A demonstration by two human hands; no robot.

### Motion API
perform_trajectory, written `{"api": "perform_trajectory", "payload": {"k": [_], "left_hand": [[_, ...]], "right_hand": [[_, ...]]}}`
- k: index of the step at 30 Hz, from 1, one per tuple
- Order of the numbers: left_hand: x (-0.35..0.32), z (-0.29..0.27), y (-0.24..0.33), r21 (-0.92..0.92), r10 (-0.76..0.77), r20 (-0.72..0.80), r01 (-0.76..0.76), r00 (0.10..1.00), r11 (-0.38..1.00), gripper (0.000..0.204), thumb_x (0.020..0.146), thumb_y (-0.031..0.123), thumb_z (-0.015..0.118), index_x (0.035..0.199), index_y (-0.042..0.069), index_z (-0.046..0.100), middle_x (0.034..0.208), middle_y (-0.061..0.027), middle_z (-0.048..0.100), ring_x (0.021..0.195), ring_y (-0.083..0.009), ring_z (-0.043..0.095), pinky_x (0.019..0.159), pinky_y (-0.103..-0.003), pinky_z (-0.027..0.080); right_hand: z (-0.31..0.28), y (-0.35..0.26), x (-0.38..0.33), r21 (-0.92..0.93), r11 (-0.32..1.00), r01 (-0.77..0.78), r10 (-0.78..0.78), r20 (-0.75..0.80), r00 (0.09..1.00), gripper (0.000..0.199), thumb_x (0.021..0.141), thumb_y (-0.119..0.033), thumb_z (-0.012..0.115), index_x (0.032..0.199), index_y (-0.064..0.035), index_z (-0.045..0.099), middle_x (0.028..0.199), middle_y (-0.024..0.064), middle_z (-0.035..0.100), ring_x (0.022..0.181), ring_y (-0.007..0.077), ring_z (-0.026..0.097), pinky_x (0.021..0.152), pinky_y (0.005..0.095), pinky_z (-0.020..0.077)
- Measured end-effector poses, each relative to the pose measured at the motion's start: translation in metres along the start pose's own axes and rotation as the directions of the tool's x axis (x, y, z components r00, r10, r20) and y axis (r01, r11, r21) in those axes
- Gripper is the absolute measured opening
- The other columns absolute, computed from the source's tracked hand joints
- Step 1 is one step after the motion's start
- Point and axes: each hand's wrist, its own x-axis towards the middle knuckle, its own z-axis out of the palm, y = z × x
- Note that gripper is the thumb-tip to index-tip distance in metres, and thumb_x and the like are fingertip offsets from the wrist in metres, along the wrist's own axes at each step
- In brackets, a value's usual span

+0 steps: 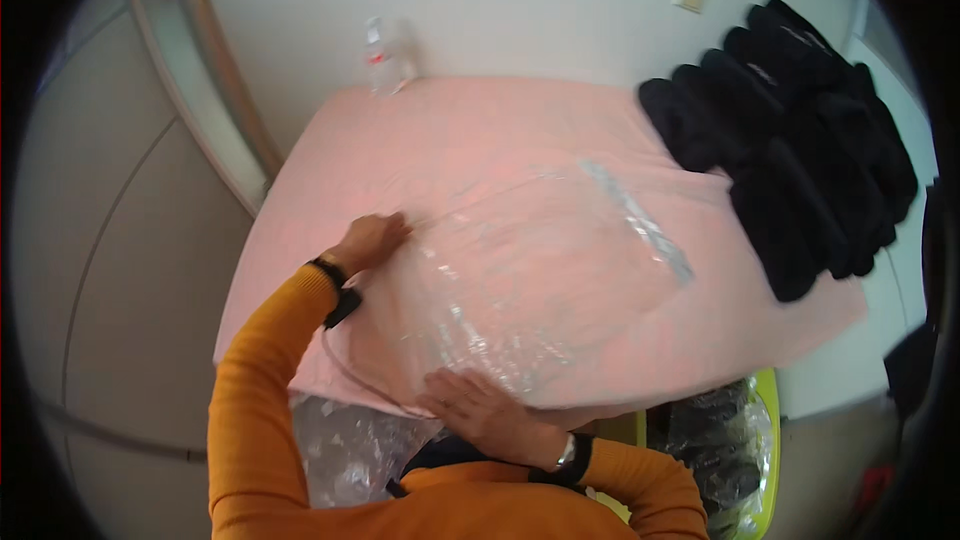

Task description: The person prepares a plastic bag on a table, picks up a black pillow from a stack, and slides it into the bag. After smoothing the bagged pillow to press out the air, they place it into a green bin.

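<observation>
A large clear plastic bag lies spread over the pink cloth on the table, with a silvery strip along its far right edge. At the bag's left edge my left hand has its fingers drawn together on the film. My right hand lies flat near the table's front edge, fingers stretched out, touching the near part of the bag. A black device sits strapped at my left wrist, with a thin cable running down from it.
Black folded fabric items are piled at the right of the pink-covered table. A clear bottle stands at the far left. Below the front edge are a yellow-green bin with plastic-wrapped dark things and more clear plastic.
</observation>
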Motion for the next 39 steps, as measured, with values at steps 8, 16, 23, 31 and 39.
{"api": "perform_trajectory", "payload": {"k": [8, 16, 23, 31, 39], "left_hand": [[-0.038, 0.011, -0.029, -0.209, 0.004, -0.23, -0.054, 0.973, 0.976, 0.024, 0.093, 0.022, 0.051, 0.081, 0.002, 0.053, 0.075, -0.0226, 0.057, 0.072, -0.043, 0.056, 0.062, -0.049, 0.045], [-0.126, -0.02, 0.051, -0.704, -0.33, 0.181, 0.356, 0.926, 0.614, 0.02, 0.089, 0.014, 0.057, 0.076, 0.0, 0.054, 0.057, -0.006, 0.057, 0.044, -0.0131, 0.053, 0.04, -0.028, 0.041], [-0.138, -0.005, 0.07, -0.761, -0.303, 0.187, 0.333, 0.935, 0.557, 0.016, 0.087, 0.01, 0.06, 0.076, 0.0, 0.053, 0.058, -0.0057, 0.057, 0.046, -0.0117, 0.053, 0.041, -0.026, 0.041], [-0.146, -0.001, 0.079, -0.708, -0.359, 0.085, 0.31, 0.929, 0.635, 0.014, 0.087, 0.008, 0.062, 0.079, -0.001, 0.055, 0.059, -0.0042, 0.056, 0.05, -0.0093, 0.051, 0.043, -0.025, 0.04], [-0.151, -0.009, 0.085, -0.791, -0.407, 0.129, 0.341, 0.904, 0.508, 0.01, 0.091, 0.008, 0.059, 0.086, 0.002, 0.053, 0.064, -0.0003, 0.055, 0.05, -0.0065, 0.049, 0.044, -0.022, 0.04]], "right_hand": [[0.001, 0.009, -0.024, 0.0, 0.999, -0.044, 0.044, -0.066, 0.997, 0.046, 0.091, -0.02, 0.046, 0.137, -0.011, 0.047, 0.143, 0.012, 0.043, 0.136, 0.0292, 0.036, 0.109, 0.0495, 0.029], [-0.069, 0.051, -0.105, -0.013, 0.894, -0.448, 0.446, -0.061, 0.893, 0.045, 0.09, -0.012, 0.048, 0.135, -0.0094, 0.049, 0.145, 0.014, 0.039, 0.139, 0.0339, 0.028, 0.11, 0.0508, 0.0263], [-0.087, 0.066, -0.131, 0.058, 0.864, -0.5, 0.502, -0.158, 0.85, 0.043, 0.084, -0.002, 0.058, 0.127, -0.0047, 0.053, 0.135, 0.0201, 0.045, 0.133, 0.0376, 0.036, 0.108, 0.0455, 0.032], [-0.09, 0.062, -0.11, 0.192, 0.882, -0.431, 0.472, -0.344, 0.812, 0.043, 0.081, -0.005, 0.066, 0.122, -0.0032, 0.055, 0.127, 0.0192, 0.05, 0.121, 0.0373, 0.048, 0.1, 0.0433, 0.0418], [-0.077, 0.064, -0.115, 0.11, 0.906, -0.409, 0.424, -0.235, 0.875, 0.03, 0.078, 0.002, 0.062, 0.108, -0.0021, 0.063, 0.124, 0.0192, 0.054, 0.117, 0.0367, 0.053, 0.099, 0.0427, 0.0425]]}}
